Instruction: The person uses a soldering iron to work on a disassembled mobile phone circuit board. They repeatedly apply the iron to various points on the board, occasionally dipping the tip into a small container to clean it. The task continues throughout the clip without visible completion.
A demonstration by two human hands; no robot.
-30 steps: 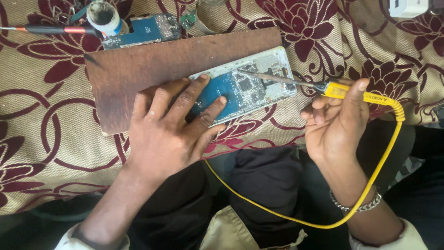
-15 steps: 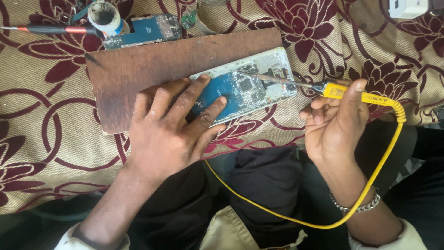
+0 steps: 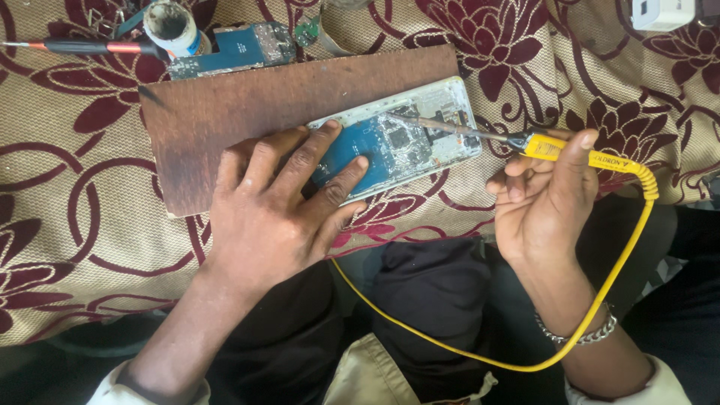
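The opened phone (image 3: 397, 142) lay on the wooden board (image 3: 247, 105), its circuit side up, on a patterned cloth (image 3: 75, 187). It was pinned flat by the left hand (image 3: 274, 210), whose fingers were spread and pressed on the blue board at its near end; nothing was gripped. A yellow soldering iron (image 3: 570, 154) was grasped by the right hand (image 3: 544, 202), fingers curled round the handle, and its tip was laid across the components near the far end of the phone. The yellow cord (image 3: 615, 277) was looped down over the lap.

Several risks could be judged from this. The left fingertips were near the hot shaft, so a slip could burn them. The phone was held by pressure alone, so it could be skidded off by a push from the iron. The cord, if snagged on the knee, could jerk the tip across neighbouring parts. Beyond the board, a spare circuit board (image 3: 240, 49), a small pot (image 3: 171, 26) and a red-handled tool (image 3: 90, 46) were seen.
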